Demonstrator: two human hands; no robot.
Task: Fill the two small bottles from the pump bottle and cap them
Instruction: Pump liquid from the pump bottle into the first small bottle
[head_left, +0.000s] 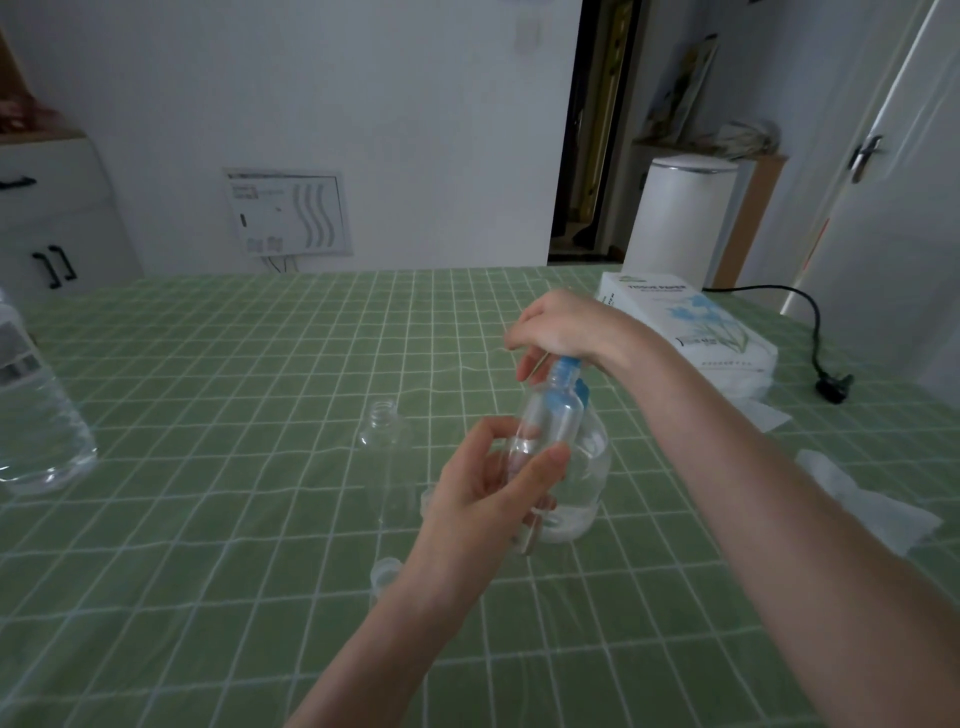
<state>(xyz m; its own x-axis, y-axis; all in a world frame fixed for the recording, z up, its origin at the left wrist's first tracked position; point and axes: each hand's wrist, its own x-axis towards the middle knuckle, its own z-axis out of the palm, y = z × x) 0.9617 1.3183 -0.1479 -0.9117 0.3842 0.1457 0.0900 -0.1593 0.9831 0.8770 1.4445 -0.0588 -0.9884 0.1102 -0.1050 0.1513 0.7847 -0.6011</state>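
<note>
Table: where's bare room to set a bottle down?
Free: the cloth between the large water bottle and the open small bottle; also the far edge. Crowded: around the pump bottle, with the right hand on it, the left hand gripping the second small bottle, a loose cap; tissue pack and loose tissue on the right.

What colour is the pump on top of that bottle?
Blue. The pump head shows best in the head view, under the right hand.

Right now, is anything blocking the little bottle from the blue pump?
Nothing visible does. The left hand holds the little bottle with its mouth right at the blue pump, under the right hand.
</note>
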